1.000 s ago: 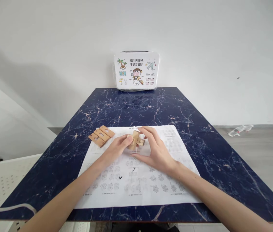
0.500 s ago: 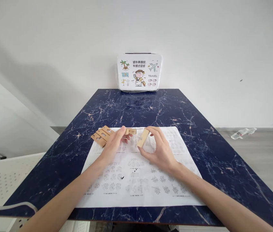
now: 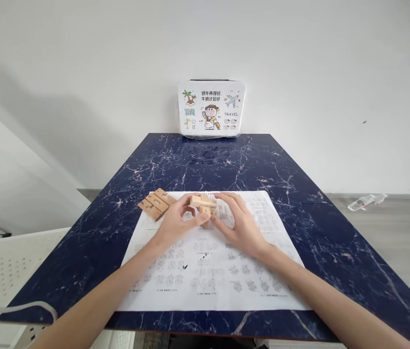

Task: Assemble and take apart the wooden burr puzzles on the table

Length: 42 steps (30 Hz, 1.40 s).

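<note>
Several pale wooden burr-puzzle blocks (image 3: pixel 204 203) are together in a cross shape between my hands, above the printed sheet. From the left, my left hand (image 3: pixel 176 224) grips them, its thumb against the near block. My right hand (image 3: pixel 242 227) curves round their right side with thumb and fingertips touching the wood. Between the fingers the lower blocks are partly hidden. Left of my left hand lie flat wooden pieces (image 3: pixel 156 203) with cut-outs and numbers, side by side at the sheet's corner.
A white sheet (image 3: pixel 219 301) of printed diagrams covers the near middle of the dark blue marbled table (image 3: pixel 205 169). At the back edge stands a white illustrated case (image 3: pixel 210 109). A pale cable (image 3: pixel 19 306) crosses the left front corner. A plastic bottle (image 3: pixel 365 201) lies on the floor at right.
The separate blocks in my two hands have come together into one cross-shaped group. My left hand has moved right, and its thumb now presses the near block.
</note>
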{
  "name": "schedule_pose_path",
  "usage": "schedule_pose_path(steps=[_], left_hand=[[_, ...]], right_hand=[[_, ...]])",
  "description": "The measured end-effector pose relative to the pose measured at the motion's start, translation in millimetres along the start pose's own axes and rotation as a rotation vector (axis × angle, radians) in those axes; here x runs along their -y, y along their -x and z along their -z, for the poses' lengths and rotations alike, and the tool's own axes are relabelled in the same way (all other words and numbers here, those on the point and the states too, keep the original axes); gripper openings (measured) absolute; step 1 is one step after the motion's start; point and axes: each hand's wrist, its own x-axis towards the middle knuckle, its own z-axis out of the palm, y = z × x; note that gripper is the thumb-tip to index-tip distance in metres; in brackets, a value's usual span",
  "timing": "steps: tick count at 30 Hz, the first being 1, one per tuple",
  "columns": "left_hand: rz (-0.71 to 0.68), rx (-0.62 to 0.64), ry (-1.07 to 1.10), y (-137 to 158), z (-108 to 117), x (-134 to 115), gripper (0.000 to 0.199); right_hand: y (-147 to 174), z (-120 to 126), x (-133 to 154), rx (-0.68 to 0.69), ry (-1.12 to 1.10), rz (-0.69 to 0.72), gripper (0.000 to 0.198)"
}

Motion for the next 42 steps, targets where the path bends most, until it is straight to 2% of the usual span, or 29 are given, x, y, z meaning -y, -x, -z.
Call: schedule_pose_path(steps=[3,5,11,17,21,25,29,34,37,42], left_hand=[[-0.026,0.069,-0.008,1.6,-1.4,-1.5,0.037],[-0.028,0.074,-0.027,2.0,-2.0,-2.1,0.038],[-0.030,0.025,-0.185,2.8,-2.6,-1.9,0.043],[-0.077,-0.068,-0.342,3.6,-1.7,0.9,0.049],[-0.027,-0.154,-0.379,1.5,0.0,5.4,0.051],[-0.002,-0.164,-0.346,-0.8,1.2,15.6,0.057],[0.016,-0.129,-0.355,-1.0,1.7,22.5,0.056],[-0.036,-0.056,-0.533,0.9,3.2,22.9,0.042],[-0.106,-0.030,-0.603,1.7,3.6,24.5,0.038],[-0.155,0.029,-0.660,2.4,2.5,26.3,0.036]], right_hand=[[-0.7,1.8,1.3,0.022,-0.034,0.026,0.024],[-1.3,2.7,2.0,0.033,-0.076,-0.015,0.018],[-6.5,6.1,3.8,0.039,-0.331,-0.189,0.020],[-9.4,11.7,4.4,-0.046,-0.520,-0.327,0.027],[-10.0,13.9,1.4,-0.068,-0.427,-0.452,0.031],[-8.6,9.6,-2.4,0.025,-0.198,-0.500,0.034],[-5.8,2.7,-3.9,0.139,0.036,-0.421,0.029],[-0.1,-4.4,-10.6,0.129,0.210,-0.276,0.028],[3.2,-7.0,-15.4,0.103,0.258,-0.220,0.032],[4.6,-8.2,-17.2,0.120,0.276,-0.226,0.031]])
